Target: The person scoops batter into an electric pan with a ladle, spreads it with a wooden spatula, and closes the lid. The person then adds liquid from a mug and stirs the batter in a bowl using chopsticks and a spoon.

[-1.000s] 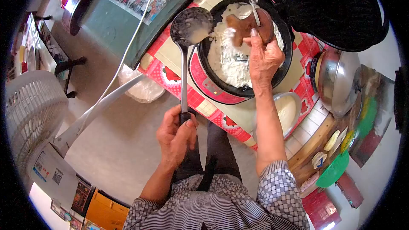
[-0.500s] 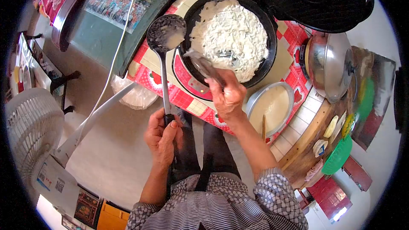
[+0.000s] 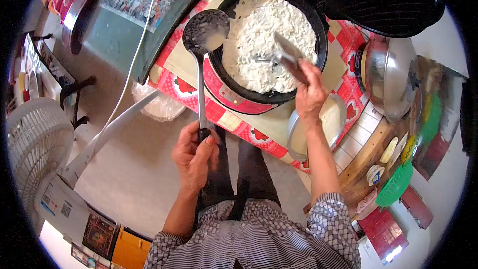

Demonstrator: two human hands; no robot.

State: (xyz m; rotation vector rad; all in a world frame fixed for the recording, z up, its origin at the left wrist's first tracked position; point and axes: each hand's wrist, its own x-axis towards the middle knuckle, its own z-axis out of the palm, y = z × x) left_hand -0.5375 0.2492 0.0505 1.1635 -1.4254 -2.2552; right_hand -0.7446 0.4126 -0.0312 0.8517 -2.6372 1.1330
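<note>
My left hand (image 3: 193, 152) is closed around the black handle of a ladle (image 3: 203, 31). The ladle's bowl is smeared with batter and sits by the left rim of the black electric griddle pan (image 3: 230, 85). A thick layer of white, shredded batter (image 3: 264, 35) covers most of the pan. With my right hand (image 3: 310, 94) I grip a flat-bladed spatula (image 3: 291, 57), its blade over the right part of the batter. A metal bowl of pale batter (image 3: 332, 117) stands below my right hand, partly hidden by my forearm.
The griddle's black lid (image 3: 368, 0) is raised at the back right. A glass-lidded pot (image 3: 396, 77) stands on the right, near a wooden counter (image 3: 356, 187) and a green basket (image 3: 396, 184). A white fan (image 3: 40, 142) is at left, with a cord (image 3: 134, 62) running past.
My right hand and the spatula have moved right across the batter, from the pan's lower left. My left hand and the ladle have shifted slightly right and up.
</note>
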